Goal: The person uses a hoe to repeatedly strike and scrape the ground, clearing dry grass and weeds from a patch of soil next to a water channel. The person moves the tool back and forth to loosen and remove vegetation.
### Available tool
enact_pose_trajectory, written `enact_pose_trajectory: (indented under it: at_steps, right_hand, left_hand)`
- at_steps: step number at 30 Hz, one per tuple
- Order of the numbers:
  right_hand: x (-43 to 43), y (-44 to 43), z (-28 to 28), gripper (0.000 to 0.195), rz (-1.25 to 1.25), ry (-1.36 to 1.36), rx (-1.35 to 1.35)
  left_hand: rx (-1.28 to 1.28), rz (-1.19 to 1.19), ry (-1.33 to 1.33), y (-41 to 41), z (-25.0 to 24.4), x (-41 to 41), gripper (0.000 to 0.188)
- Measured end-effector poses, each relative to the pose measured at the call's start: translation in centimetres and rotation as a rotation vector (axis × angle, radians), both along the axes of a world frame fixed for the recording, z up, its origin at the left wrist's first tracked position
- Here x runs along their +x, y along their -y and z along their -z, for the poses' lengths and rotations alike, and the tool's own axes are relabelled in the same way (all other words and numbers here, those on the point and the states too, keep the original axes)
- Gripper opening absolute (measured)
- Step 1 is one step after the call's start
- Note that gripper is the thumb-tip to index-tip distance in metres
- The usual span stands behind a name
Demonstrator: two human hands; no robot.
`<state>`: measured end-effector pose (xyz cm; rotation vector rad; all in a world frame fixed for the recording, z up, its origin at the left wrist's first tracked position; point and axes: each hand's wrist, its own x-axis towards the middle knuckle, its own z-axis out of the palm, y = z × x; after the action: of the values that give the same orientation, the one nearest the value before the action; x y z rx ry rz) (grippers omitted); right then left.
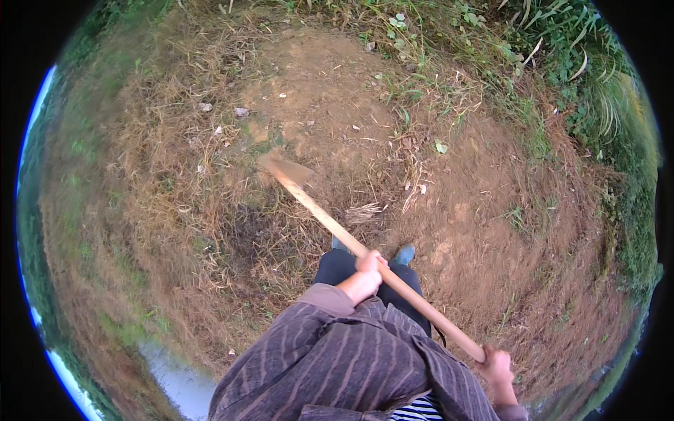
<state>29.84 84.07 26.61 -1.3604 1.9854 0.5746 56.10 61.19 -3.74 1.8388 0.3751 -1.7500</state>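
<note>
A hoe lies slantwise across the view, its long wooden handle [326, 220] running from the upper left down to the lower right. My left hand [369, 273] grips the handle near its middle, in front of my dark trousers. Close to the handle's lower end, my right hand [495, 363] is wrapped around it. At the far end is the hoe's blade [288, 167], blurred and brownish, over bare soil and dry grass. Whether the blade touches the ground I cannot tell.
Below me are my feet in blue-grey footwear [404, 255]. Dry cut grass [158, 184] covers the left ground; bare brown soil [463, 205] spreads to the right. Green plants [574, 79] grow thickly at upper right. A smooth pale patch [176, 376], possibly water, lies at lower left.
</note>
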Motion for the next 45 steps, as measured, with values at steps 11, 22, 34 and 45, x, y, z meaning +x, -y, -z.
enact_pose_trajectory:
  at_steps: [11, 22, 34, 45]
  right_hand:
    - [-2.6, 4.2, 11.8, 0.032, 0.296, 0.597, 0.067]
    - [-19.5, -11.1, 0.5, 0.031, -0.019, -0.1, 0.299]
    - [-13.0, -2.8, 16.4, 0.033, 0.025, 0.39, -0.152]
    - [-20.8, -9.2, 1.0, 0.027, 0.206, -0.035, 0.2]
  left_hand:
    - [-0.322, -0.08, 0.37, 8.8, 1.0, 3.3, 0.015]
    - [0.139, 0.072, -0.202, -16.6, 7.3, -21.4, 0.016]
    - [-0.475, 0.021, 0.423, 5.3, 0.1, -8.3, 0.014]
    - [-0.077, 0.125, 0.062, -11.2, 6.4, -28.7, 0.012]
